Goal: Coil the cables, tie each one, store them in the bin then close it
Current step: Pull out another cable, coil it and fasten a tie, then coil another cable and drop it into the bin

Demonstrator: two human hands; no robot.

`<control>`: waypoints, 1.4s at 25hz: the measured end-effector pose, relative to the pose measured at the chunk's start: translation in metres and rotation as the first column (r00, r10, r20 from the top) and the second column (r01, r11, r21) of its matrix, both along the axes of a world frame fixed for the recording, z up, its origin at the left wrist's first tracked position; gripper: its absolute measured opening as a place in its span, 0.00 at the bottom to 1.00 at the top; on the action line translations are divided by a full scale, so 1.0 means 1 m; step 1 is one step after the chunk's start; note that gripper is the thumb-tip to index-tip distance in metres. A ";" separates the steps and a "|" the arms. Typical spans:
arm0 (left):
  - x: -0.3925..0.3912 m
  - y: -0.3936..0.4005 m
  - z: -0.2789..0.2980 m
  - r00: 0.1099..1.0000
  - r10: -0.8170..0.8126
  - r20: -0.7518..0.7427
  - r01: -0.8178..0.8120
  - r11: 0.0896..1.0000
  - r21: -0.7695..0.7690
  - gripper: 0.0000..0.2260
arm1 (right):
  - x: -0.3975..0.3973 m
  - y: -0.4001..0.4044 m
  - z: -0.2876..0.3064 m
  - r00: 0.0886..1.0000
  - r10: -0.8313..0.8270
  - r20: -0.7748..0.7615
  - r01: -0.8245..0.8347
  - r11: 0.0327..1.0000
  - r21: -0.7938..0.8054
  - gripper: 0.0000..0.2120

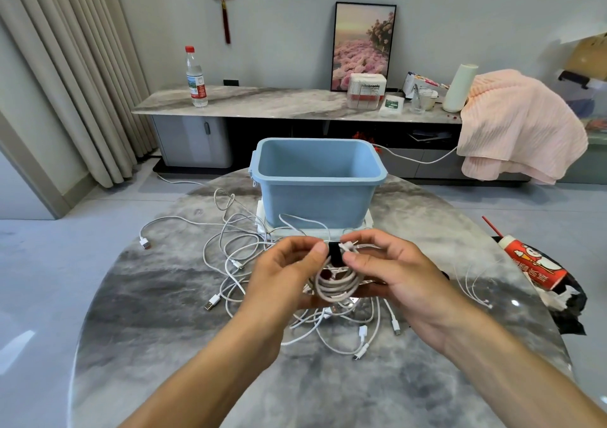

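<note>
A white cable wound into a coil (335, 285) hangs between my hands above the round marble table (164, 322). My left hand (285, 270) pinches the coil's top from the left. My right hand (387, 263) pinches it from the right, at a black tie (335, 253) wrapped around the coil. Several loose white cables (236, 250) lie tangled on the table under and left of my hands. The open blue bin (317, 181) stands just behind, on its white lid (368, 222).
A red and white paper cup (532, 265) with a straw lies on a dark bag at the table's right edge. Behind the table runs a low marble cabinet with a water bottle (196, 77), a picture frame and a pink blanket (519, 125).
</note>
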State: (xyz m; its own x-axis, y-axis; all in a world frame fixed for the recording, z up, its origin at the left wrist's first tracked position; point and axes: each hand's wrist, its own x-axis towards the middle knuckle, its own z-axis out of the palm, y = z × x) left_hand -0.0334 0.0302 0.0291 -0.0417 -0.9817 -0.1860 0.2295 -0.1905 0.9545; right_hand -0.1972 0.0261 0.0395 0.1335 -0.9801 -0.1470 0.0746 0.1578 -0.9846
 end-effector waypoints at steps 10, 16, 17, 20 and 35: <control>0.011 -0.009 0.012 0.992 0.057 -0.110 -0.048 0.995 0.083 0.08 | 0.011 -0.020 0.020 0.933 -0.170 0.318 0.109 0.974 0.199 0.10; 0.037 -0.030 0.008 0.974 0.221 -0.054 -0.211 0.966 0.152 0.09 | 0.026 -0.122 0.066 0.946 -0.322 -0.033 0.324 0.938 0.121 0.18; 0.041 -0.034 0.008 0.972 0.231 -0.051 -0.221 0.963 0.155 0.09 | 0.025 -0.119 0.051 0.942 -0.302 -0.147 0.316 0.945 0.086 0.17; 0.047 -0.044 0.008 0.974 0.225 0.005 -0.223 0.965 0.136 0.08 | 0.013 -0.079 -0.007 0.905 -0.102 -0.413 0.140 0.988 0.063 0.08; 0.006 -0.017 -0.081 -0.294 -0.015 0.956 0.493 0.854 0.165 0.14 | -0.031 -0.037 -0.079 0.449 0.051 -0.892 -0.218 0.974 -0.054 0.04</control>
State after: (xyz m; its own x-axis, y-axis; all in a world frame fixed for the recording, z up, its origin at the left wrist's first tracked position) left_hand -0.0278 0.0132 -0.0522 -0.3193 -0.9346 -0.1566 -0.9430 0.3297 -0.0448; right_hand -0.2287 -0.0109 -0.0397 0.1463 -0.9804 -0.1317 -0.8543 -0.0581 -0.5166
